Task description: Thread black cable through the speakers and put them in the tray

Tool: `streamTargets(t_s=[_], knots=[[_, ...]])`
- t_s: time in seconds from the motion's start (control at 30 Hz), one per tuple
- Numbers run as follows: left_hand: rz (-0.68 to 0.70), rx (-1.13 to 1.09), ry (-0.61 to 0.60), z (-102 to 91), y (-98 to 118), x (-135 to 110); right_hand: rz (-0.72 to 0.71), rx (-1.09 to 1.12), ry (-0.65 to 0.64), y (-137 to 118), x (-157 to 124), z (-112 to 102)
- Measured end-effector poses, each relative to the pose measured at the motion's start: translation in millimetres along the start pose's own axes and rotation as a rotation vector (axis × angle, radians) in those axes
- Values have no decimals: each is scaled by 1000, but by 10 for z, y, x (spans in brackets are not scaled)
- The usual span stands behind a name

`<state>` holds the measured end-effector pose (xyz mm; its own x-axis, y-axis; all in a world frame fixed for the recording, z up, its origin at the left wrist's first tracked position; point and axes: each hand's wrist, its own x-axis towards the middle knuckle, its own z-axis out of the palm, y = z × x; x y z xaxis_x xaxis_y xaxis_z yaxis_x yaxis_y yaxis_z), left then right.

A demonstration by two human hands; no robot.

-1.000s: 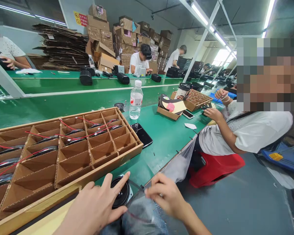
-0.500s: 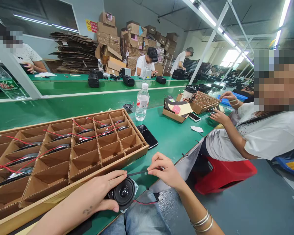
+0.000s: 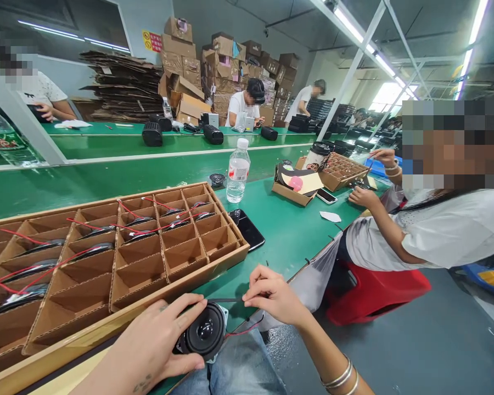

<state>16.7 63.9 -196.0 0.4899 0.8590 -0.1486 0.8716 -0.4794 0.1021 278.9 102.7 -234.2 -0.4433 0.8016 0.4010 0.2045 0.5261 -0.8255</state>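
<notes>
My left hand (image 3: 170, 332) grips a round black speaker (image 3: 206, 329) at the table edge, thumb at its lower side and fingers along its upper rim. A thin black strip (image 3: 226, 300) runs from the left fingertips at the speaker's rim to my right hand (image 3: 269, 296), which pinches its far end. The strip looks straight. A red and black wire (image 3: 247, 330) trails from the speaker's right side. Just beyond my hands lies a long cardboard box with dividers (image 3: 230, 258), several speakers with red wires standing in its cells.
A black phone (image 3: 250, 230) and a water bottle (image 3: 236, 173) stand beyond the box's right end, near another speaker (image 3: 217, 179). Further right are a small open carton (image 3: 292, 195) and a white phone (image 3: 326, 196). A co-worker (image 3: 436, 230) sits on a red stool (image 3: 374, 299) at right.
My hands, with the speaker and strip, have shifted slightly left and down in the picture. The co-worker at right has leaned further in, hands still over the table.
</notes>
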Motion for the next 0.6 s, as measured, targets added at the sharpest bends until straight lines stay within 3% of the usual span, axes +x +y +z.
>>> streamTargets(t_s=[0.3, 0.6], knots=[[-125, -25, -140, -104, 139, -17, -53, -55, -16, -43, -33, 60], [-125, 98, -134, -143, 266, -30, -81, -120, -33, -90, -51, 84]])
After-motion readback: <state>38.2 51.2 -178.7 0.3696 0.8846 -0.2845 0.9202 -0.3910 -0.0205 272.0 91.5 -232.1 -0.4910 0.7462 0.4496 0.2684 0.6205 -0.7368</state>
